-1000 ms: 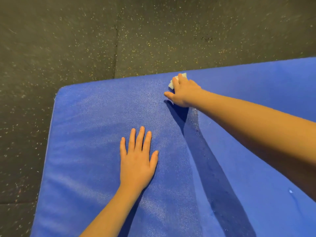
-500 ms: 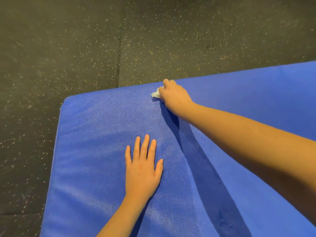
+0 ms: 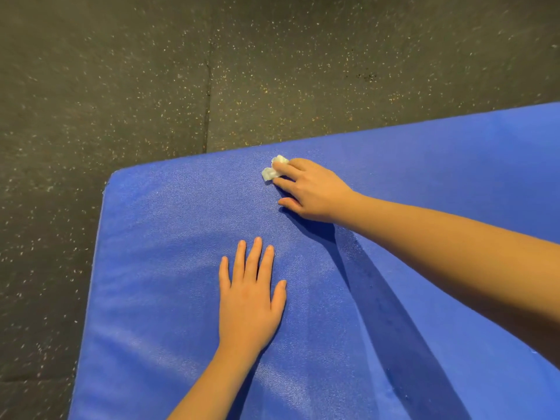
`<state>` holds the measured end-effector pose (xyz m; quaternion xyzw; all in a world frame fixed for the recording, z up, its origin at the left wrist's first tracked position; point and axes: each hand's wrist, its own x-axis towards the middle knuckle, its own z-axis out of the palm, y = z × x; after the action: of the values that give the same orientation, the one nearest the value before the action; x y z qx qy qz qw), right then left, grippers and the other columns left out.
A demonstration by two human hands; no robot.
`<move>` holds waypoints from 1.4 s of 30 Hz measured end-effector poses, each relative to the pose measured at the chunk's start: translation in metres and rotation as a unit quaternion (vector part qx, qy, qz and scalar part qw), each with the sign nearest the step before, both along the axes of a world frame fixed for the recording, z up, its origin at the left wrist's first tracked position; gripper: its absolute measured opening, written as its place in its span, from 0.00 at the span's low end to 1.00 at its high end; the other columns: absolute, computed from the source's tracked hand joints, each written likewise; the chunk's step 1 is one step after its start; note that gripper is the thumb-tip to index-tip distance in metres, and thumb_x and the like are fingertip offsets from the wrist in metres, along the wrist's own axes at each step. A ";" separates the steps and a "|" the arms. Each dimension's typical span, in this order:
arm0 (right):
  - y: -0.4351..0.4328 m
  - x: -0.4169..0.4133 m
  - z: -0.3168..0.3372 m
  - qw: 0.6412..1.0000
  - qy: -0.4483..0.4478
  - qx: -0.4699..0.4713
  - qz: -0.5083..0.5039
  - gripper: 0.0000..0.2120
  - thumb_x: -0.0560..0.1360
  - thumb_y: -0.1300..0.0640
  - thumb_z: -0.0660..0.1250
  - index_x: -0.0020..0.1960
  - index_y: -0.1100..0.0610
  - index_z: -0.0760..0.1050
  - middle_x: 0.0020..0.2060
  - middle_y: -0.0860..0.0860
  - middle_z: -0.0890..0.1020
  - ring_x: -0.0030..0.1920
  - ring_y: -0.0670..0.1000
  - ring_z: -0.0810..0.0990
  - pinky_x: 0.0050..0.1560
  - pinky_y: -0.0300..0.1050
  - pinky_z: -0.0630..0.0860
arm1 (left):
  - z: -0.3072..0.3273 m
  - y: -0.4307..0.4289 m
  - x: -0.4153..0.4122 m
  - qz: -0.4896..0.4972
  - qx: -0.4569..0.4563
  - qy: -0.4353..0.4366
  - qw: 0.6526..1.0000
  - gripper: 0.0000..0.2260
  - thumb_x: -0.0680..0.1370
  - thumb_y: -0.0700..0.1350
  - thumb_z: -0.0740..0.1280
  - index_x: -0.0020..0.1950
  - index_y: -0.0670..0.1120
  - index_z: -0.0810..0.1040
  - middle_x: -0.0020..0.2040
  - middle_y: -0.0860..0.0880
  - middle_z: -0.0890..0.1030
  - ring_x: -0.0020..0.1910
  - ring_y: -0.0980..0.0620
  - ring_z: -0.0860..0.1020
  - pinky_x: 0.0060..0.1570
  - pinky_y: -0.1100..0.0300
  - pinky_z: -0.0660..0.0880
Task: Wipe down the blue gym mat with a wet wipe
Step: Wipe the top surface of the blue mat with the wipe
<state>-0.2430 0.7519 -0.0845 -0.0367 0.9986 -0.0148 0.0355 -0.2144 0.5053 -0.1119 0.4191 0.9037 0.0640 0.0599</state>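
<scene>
Floor (image 3: 121,86): dark, speckled, fills left edge and top of frame; seam runs down upper middle.
Mat (image 3: 166,237): blue, rounded corner at centre left, spreads to lower right.
Left hand (image 3: 248,301): lower centre, palm flat on mat, fingers straight and slightly spread, holds nothing.
Wipe (image 3: 274,168): small white wad, on mat near its far edge, above centre.
Right hand (image 3: 312,189): right of centre, fingers laid over wipe, seemingly pressing it flat rather than curling round it; thumb apart from wipe.
</scene>
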 end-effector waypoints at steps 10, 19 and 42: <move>0.019 -0.022 0.010 0.995 -0.078 0.009 -0.062 0.31 0.79 0.40 0.55 0.73 0.60 0.61 0.74 0.54 0.57 0.71 0.57 0.60 0.70 0.51 0.59 | 0.000 0.000 0.000 0.000 0.014 -0.004 1.000 0.26 0.78 0.55 0.54 0.72 0.44 0.71 0.75 0.46 0.66 0.75 0.42 0.61 0.70 0.40 0.56; 0.049 0.002 0.006 0.975 -0.035 -0.064 -0.210 0.33 0.77 0.42 0.59 0.73 0.63 0.59 0.68 0.57 0.65 0.69 0.56 0.61 0.66 0.51 0.63 | -0.002 0.000 0.000 -0.002 0.017 0.002 1.000 0.25 0.78 0.54 0.55 0.71 0.45 0.71 0.74 0.46 0.67 0.74 0.42 0.62 0.70 0.41 0.56; 0.045 0.062 0.014 0.973 -0.048 -0.164 -0.157 0.25 0.78 0.47 0.62 0.69 0.60 0.69 0.70 0.56 0.67 0.72 0.53 0.62 0.69 0.50 0.64 | -0.001 0.000 0.000 0.005 0.024 0.000 1.000 0.25 0.78 0.54 0.55 0.71 0.44 0.72 0.74 0.45 0.67 0.74 0.42 0.62 0.71 0.41 0.55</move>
<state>-0.1807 0.7967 -0.0706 0.1163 0.9730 -0.1853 0.0739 -0.2146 0.5055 -0.1127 0.4159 0.9040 0.0859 0.0498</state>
